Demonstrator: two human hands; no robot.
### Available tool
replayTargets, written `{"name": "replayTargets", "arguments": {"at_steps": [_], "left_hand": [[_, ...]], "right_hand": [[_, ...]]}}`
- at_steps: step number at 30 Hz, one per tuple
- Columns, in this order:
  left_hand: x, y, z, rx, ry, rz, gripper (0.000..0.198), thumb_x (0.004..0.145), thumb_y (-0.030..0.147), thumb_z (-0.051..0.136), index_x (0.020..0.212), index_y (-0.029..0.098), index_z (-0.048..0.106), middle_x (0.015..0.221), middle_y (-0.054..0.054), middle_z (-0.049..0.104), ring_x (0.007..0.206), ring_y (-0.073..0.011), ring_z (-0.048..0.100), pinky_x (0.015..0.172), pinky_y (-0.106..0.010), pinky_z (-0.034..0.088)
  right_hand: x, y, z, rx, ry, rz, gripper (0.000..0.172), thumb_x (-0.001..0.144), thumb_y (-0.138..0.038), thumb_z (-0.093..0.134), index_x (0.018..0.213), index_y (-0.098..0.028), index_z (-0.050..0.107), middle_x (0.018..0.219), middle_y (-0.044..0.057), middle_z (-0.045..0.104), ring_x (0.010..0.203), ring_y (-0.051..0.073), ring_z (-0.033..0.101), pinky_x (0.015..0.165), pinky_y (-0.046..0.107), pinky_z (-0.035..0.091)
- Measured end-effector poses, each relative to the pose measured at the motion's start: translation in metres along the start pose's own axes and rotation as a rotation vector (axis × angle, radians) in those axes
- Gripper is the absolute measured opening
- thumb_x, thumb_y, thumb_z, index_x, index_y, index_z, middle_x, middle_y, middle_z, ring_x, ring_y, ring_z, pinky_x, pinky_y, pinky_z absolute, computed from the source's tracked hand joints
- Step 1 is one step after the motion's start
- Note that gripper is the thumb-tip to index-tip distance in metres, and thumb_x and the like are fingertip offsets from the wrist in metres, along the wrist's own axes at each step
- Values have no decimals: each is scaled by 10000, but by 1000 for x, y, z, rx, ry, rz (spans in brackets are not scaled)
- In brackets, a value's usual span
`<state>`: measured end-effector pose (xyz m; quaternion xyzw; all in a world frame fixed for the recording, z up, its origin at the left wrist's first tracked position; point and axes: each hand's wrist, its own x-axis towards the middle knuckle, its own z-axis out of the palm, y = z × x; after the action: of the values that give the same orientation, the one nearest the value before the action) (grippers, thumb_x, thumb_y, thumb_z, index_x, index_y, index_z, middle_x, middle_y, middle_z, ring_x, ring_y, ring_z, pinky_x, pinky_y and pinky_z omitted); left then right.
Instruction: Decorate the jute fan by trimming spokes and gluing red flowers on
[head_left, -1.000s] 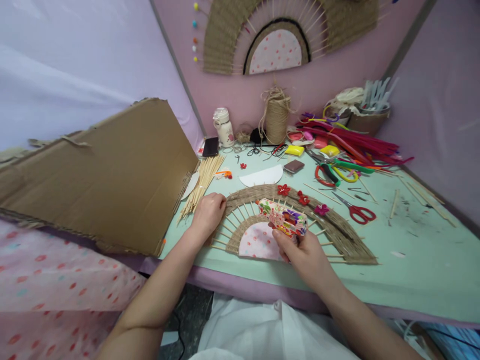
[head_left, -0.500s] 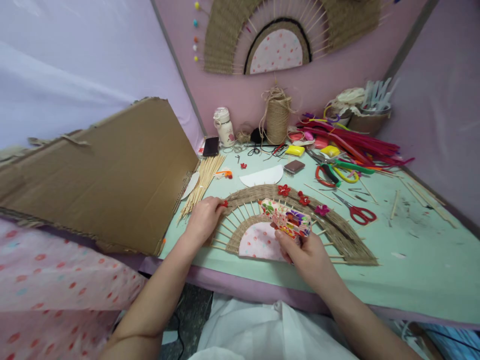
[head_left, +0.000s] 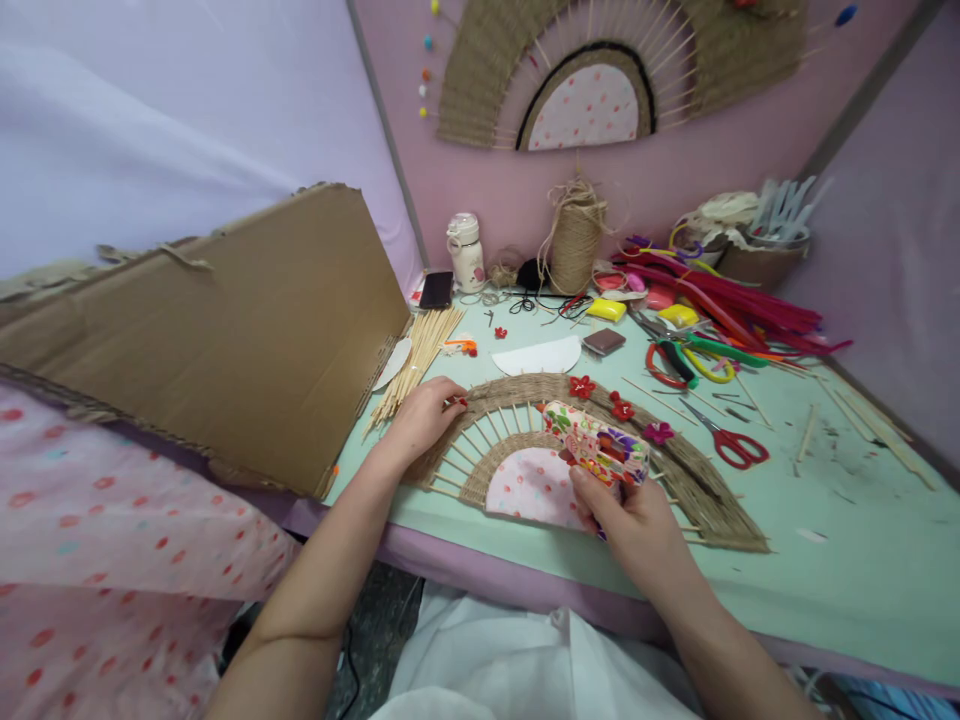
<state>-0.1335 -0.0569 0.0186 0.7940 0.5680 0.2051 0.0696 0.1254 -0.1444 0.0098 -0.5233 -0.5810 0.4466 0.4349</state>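
A woven twine fan (head_left: 517, 388) with stick ribs and a dotted half-circle center (head_left: 529, 482) lies flat on the table. My left hand (head_left: 426, 420) is at its left part, fingertips closed on a small red piece (head_left: 462, 402) against the woven band; most of that piece is hidden. In my right hand (head_left: 637, 525) is a glue gun (head_left: 596, 440) with a flowered pattern, held over the fan's middle with its tip pointing left. Two red flowers (head_left: 582, 387) and a magenta flower (head_left: 658, 432) sit along the band's top and right.
A cardboard sheet (head_left: 225, 340) leans at the left, beside a bundle of thin sticks (head_left: 420, 360). Scissors (head_left: 739, 448), pliers (head_left: 671, 365) and loose sticks lie to the right. Behind stand a twine spool (head_left: 576, 240), a white bottle (head_left: 466, 255) and fuzzy red stems (head_left: 735, 290).
The view has shifted, so the scene sits slightly further right. The fingers of my left hand have changed their pose a little at the red piece. My right hand still holds the glue gun.
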Motion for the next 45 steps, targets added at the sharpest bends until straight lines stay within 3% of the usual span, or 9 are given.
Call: {"name": "replayTargets", "arguments": {"at_steps": [7, 13, 27, 33, 37, 40, 42, 45], "left_hand": [[3, -4, 1, -26, -80, -18, 193, 837, 181, 541, 958, 191, 692, 946, -70, 696, 899, -212, 620, 830, -341, 473], [3, -5, 3, 5, -110, -44, 196, 848, 181, 531, 970, 187, 684, 975, -69, 693, 934, -212, 617, 850, -331, 468], [2, -7, 7, 11, -109, -31, 206, 843, 163, 522, 979, 170, 676, 978, -80, 688, 931, -221, 614, 845, -338, 462], [4, -5, -16, -17, 5, -84, 248, 831, 222, 568, 1053, 173, 667, 1020, -79, 690, 885, -200, 629, 817, -327, 480], [24, 3, -48, 21, 115, -105, 220, 824, 246, 592, 1011, 180, 689, 988, -70, 707, 867, -191, 629, 806, -312, 474], [53, 5, -60, 70, 107, -95, 211, 830, 248, 584, 994, 184, 702, 975, -69, 714, 876, -196, 628, 792, -307, 465], [75, -1, -54, 110, 33, -90, 193, 812, 211, 592, 955, 174, 717, 953, -75, 720, 860, -195, 630, 777, -302, 460], [104, -18, -30, 184, -155, -74, 165, 763, 172, 628, 886, 160, 738, 865, -75, 728, 807, -195, 631, 752, -291, 457]], "right_hand": [[1, 1, 2, 9, -11, -23, 349, 815, -493, 541, 652, -190, 601, 431, -20, 462, 502, 159, 477, 460, 260, 373], [1, 3, 1, -10, -25, -32, 362, 825, -487, 523, 601, -207, 577, 435, -10, 464, 547, 182, 514, 504, 276, 403], [1, 3, 0, 14, 2, -48, 305, 814, -467, 549, 698, -198, 634, 441, -17, 477, 532, 178, 519, 477, 267, 389], [0, 3, -3, -2, -21, -43, 386, 836, -483, 509, 559, -216, 484, 451, -25, 444, 462, 129, 414, 449, 258, 329], [-1, 4, -4, 24, -29, -30, 403, 847, -495, 496, 563, -214, 446, 479, -29, 439, 467, 118, 397, 461, 257, 330], [-1, 4, -5, 38, -30, -31, 413, 846, -507, 496, 560, -214, 445, 481, -27, 438, 478, 120, 406, 473, 258, 339], [-1, 4, -8, 34, -19, -39, 415, 844, -505, 500, 554, -214, 448, 480, -25, 442, 483, 122, 414, 475, 258, 342], [-1, 5, -13, 33, 7, -55, 408, 841, -493, 504, 548, -215, 445, 477, -27, 434, 474, 120, 407, 463, 257, 336]]}}
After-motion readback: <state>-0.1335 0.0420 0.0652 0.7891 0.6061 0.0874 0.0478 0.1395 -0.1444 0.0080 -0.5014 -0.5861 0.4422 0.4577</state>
